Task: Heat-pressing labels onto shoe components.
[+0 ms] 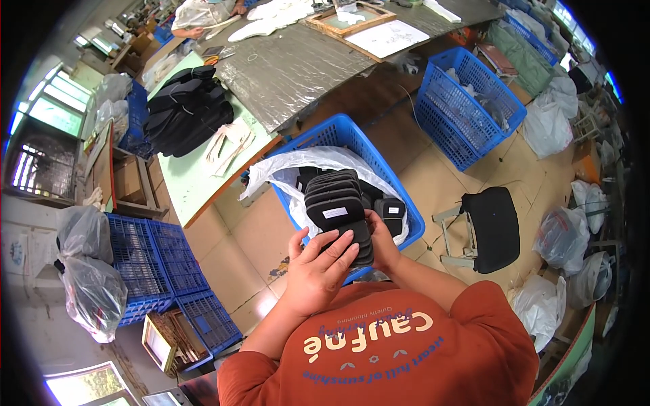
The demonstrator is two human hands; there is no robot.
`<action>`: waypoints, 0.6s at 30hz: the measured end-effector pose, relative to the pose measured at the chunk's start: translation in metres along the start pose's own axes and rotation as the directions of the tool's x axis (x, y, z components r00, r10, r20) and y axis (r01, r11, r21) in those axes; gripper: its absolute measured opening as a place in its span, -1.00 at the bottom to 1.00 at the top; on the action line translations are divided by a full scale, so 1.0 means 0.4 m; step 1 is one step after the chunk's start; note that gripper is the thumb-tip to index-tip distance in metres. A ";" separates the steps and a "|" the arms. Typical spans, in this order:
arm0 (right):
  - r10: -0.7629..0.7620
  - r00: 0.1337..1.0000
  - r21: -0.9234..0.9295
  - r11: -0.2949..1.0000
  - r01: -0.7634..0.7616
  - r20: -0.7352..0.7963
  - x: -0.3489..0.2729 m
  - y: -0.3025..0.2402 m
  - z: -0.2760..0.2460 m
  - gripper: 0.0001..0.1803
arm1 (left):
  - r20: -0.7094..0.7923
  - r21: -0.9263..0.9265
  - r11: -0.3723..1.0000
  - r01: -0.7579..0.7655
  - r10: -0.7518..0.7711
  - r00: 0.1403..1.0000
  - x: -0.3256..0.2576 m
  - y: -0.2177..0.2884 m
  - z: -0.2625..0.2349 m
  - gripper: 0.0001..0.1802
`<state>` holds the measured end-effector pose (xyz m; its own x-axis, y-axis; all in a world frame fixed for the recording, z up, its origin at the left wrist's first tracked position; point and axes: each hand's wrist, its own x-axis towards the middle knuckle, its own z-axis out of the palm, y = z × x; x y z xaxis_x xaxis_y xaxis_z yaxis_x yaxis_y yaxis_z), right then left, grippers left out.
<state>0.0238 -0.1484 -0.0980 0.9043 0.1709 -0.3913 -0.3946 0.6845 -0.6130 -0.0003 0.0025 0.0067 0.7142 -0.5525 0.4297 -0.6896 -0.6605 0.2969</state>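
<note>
A curved stack of flat black padded pieces (338, 193) with rounded corners is held between my two hands above a blue plastic basket (412, 215). A small white label is on the front piece. My left hand (321, 266) lies across the near left part of the stack, its fingers stretched and pressed against it, thumb off to the side. Around the stack's right edge curls my right hand (382, 242), its fingertips partly hidden. White plastic sheeting (318, 157) lines the basket. Inside it, more black pieces show, among them a labelled bundle (391, 213) right of the stack.
A black-seated stool (493, 229) and another blue basket (467, 111) stand to the right. At upper left, black pieces (186, 111) are piled on a pale green board (203, 183) beside a large grey table (298, 74). Another person's hand (196, 32) is at the table's far side.
</note>
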 end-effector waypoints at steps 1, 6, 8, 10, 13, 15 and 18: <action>0.000 1.000 0.000 1.000 0.000 -0.001 0.001 0.002 -0.001 -0.60 | -0.017 0.006 1.000 -0.008 0.008 1.000 -0.001 -0.001 0.005 -0.60; 0.041 0.999 0.044 0.998 -0.041 -0.001 0.000 0.015 -0.006 -0.51 | -0.103 0.026 0.999 -0.021 0.024 0.994 -0.013 -0.008 0.027 -0.65; 0.054 0.999 0.062 0.997 -0.054 0.005 0.001 0.019 -0.009 -0.51 | -0.157 0.045 0.998 -0.034 0.041 0.987 -0.019 -0.009 0.035 -0.67; 0.070 0.997 0.079 0.994 -0.071 0.013 0.000 0.020 -0.006 -0.51 | -0.171 0.061 0.998 -0.029 0.039 0.985 -0.023 -0.008 0.038 -0.68; 0.083 0.996 0.045 0.996 -0.083 -0.014 -0.007 0.014 0.005 -0.52 | -0.191 0.078 0.997 -0.018 0.033 0.981 -0.029 -0.007 0.044 -0.69; 0.095 0.995 0.058 0.994 -0.094 -0.020 -0.007 0.013 0.007 -0.52 | -0.196 0.080 0.997 -0.011 0.026 0.980 -0.032 -0.009 0.048 -0.70; 0.084 0.996 0.017 0.996 -0.084 0.005 -0.006 0.025 -0.005 -0.54 | -0.213 0.077 0.997 -0.026 0.042 0.976 -0.037 -0.009 0.050 -0.71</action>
<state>0.0172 -0.1434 -0.1045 0.8687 0.2313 -0.4380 -0.4664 0.6797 -0.5661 -0.0061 0.0029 -0.0178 0.6427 -0.4586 0.6137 -0.6965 -0.6834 0.2188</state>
